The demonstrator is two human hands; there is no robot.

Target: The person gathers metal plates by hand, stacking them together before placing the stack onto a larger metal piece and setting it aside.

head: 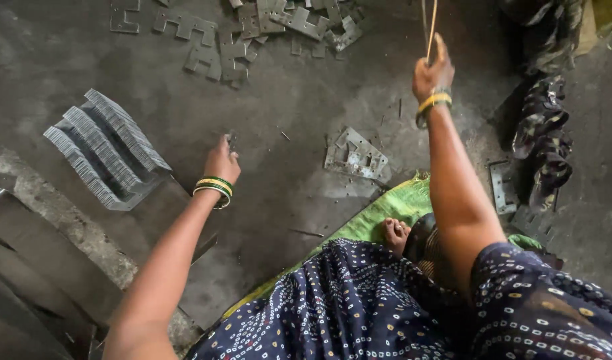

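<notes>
The right hand (pixel 431 70) is raised, fingers pinched on a thin yellowish strand (pixel 430 30) near the floor's (pixel 292 113) far edge. Left hand (pixel 221 160), fingers closed on 1 small dark piece, reaches beside the stacked metal stampings (pixel 106 150). Best keep the strand taut.

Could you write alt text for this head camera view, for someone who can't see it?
Seated on a grey floor, a person's right hand lifts a thin wire, while the left hand holds a small metal piece near a neat stack of stamped metal plates.
</notes>
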